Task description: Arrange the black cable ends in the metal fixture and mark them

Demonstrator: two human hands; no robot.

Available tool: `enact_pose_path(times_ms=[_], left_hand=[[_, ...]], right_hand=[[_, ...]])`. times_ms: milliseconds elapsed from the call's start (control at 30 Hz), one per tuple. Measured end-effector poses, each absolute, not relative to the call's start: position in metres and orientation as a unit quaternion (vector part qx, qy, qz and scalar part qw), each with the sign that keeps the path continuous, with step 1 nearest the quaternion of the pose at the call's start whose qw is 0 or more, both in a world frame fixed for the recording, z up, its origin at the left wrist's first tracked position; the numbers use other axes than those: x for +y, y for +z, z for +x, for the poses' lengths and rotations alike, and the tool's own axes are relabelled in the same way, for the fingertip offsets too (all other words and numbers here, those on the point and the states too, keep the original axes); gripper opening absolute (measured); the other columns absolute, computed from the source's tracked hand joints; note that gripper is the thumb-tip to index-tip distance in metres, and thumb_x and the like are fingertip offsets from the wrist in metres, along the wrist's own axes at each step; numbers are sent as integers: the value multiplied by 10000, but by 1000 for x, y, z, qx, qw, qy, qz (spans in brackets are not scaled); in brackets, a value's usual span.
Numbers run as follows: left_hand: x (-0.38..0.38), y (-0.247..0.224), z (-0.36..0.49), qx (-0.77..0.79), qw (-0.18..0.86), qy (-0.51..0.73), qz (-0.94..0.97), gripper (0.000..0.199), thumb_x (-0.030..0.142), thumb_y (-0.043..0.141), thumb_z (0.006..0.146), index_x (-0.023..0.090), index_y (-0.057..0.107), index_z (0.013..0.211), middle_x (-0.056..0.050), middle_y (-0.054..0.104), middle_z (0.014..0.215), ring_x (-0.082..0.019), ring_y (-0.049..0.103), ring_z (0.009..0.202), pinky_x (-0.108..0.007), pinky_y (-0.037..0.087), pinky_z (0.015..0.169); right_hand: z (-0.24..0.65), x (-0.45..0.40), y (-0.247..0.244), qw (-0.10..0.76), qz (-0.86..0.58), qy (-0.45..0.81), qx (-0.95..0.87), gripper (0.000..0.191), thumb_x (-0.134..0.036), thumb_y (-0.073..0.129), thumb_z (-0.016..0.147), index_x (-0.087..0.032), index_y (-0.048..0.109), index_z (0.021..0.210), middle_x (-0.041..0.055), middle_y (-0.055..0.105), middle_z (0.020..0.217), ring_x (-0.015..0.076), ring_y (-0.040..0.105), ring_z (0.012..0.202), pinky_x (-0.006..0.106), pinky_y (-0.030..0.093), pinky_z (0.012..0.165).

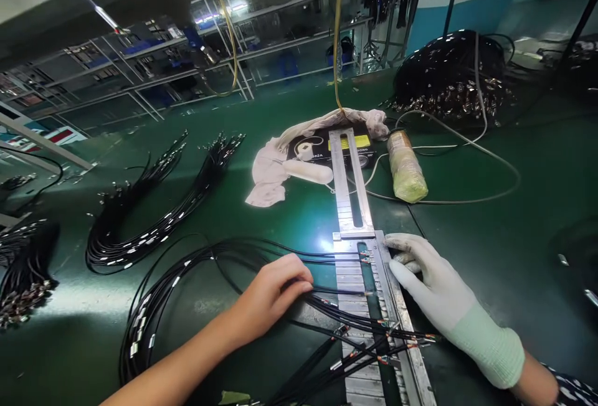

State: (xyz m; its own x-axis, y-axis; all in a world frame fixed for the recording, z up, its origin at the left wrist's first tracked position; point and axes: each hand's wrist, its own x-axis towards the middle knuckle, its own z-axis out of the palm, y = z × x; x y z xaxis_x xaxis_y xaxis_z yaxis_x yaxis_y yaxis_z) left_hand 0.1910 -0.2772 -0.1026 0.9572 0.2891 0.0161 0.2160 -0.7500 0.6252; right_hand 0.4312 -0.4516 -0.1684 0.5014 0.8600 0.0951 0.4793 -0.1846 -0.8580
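My bare left hand (pixel 280 291) is closed on a black cable (pixel 329 291) just left of a long slotted metal fixture (pixel 352 284). The cable's stripped end lies across the fixture's slats. My right hand (pixel 436 291), in a white glove with a green cuff, has its fingers curled against the fixture's right-hand rail (pixel 389 281). Several other black cables (pixel 355 316) cross the fixture, with coloured wire ends showing at the slot and past the rail. Their looped bundle (pixel 149 306), marked with white labels, curves away to the left.
A black box (pixel 322 151) with a white cloth (pixel 268 172) and a white handpiece (pixel 311 171) stands behind the fixture. Beside it lies a wrapped yellow-green cylinder (pixel 406 169). Cable bundles (pixel 159 219) rest at left, and a large black cable heap (pixel 451 73) sits at back right.
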Motion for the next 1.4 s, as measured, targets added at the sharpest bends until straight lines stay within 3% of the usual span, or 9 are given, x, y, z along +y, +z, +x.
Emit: enact_pose_path(times_ms=[167, 333, 500, 567, 700, 833, 1200, 1300, 1400], left_hand=[[-273, -116, 200, 139, 246, 124, 951, 109, 160, 422, 979, 164, 527, 950, -48, 529, 936, -167, 468, 887, -312, 384, 795], [-281, -127, 217, 83, 183, 113, 973, 144, 125, 452, 947, 155, 545, 1052, -85, 562, 1041, -236, 462, 995, -428, 326, 897], [-281, -129, 225, 22, 200, 99, 974, 145, 118, 425, 956, 145, 556, 1013, -59, 575, 888, -173, 481, 820, -300, 401, 739], [-278, -129, 224, 13, 211, 120, 970, 192, 111, 406, 963, 138, 551, 1086, -55, 570, 860, -153, 480, 771, -261, 405, 687], [-274, -129, 224, -8, 204, 114, 972, 338, 100, 337, 975, 141, 521, 1254, -63, 568, 835, -148, 500, 732, -242, 409, 643], [-273, -127, 229, -10, 194, 91, 977, 349, 110, 310, 978, 118, 548, 1234, -68, 555, 792, -157, 489, 685, -255, 395, 604], [-270, -127, 235, -35, 233, 86, 968, 342, 57, 358, 951, 116, 535, 1238, -98, 584, 903, -167, 516, 788, -280, 420, 693], [-272, -131, 231, -4, 171, 114, 979, 363, 64, 384, 946, 184, 569, 1234, -112, 541, 1033, -200, 480, 905, -332, 395, 768], [-275, -137, 223, 31, 108, 107, 988, 430, 65, 364, 948, 242, 542, 1298, -88, 502, 965, -187, 421, 827, -318, 341, 708]], right_hand=[[430, -450, -165, 458, -738, 231, -438, 233, -341, 463, 937, -313, 527, 1159, -14, 498, 1198, 126, 565, 840, 327, 522, 772], [429, -451, -164, 465, -733, 234, -437, 225, -320, 467, 940, -324, 527, 1157, -23, 491, 1199, 122, 559, 845, 304, 514, 743], [429, -449, -161, 468, -732, 237, -435, 231, -306, 471, 932, -302, 538, 1153, -11, 491, 1210, 125, 558, 834, 310, 516, 757], [428, -448, -160, 466, -735, 235, -433, 237, -305, 470, 927, -289, 542, 1152, 0, 488, 1218, 127, 559, 823, 319, 516, 769], [428, -449, -158, 462, -735, 241, -434, 238, -301, 466, 929, -264, 552, 1148, 22, 487, 1228, 136, 563, 830, 322, 515, 767], [428, -450, -156, 457, -737, 238, -437, 234, -302, 469, 929, -275, 551, 1146, 15, 485, 1233, 142, 561, 841, 340, 507, 790], [429, -449, -150, 439, -748, 231, -441, 212, -294, 466, 930, -305, 550, 1125, -11, 488, 1235, 168, 556, 986, 342, 495, 825], [428, -449, -149, 441, -748, 227, -441, 209, -288, 465, 930, -302, 552, 1120, -10, 490, 1234, 168, 552, 999, 340, 496, 838], [428, -449, -148, 444, -746, 223, -443, 210, -271, 472, 923, -286, 561, 1113, -1, 496, 1225, 159, 560, 960, 328, 500, 824]])
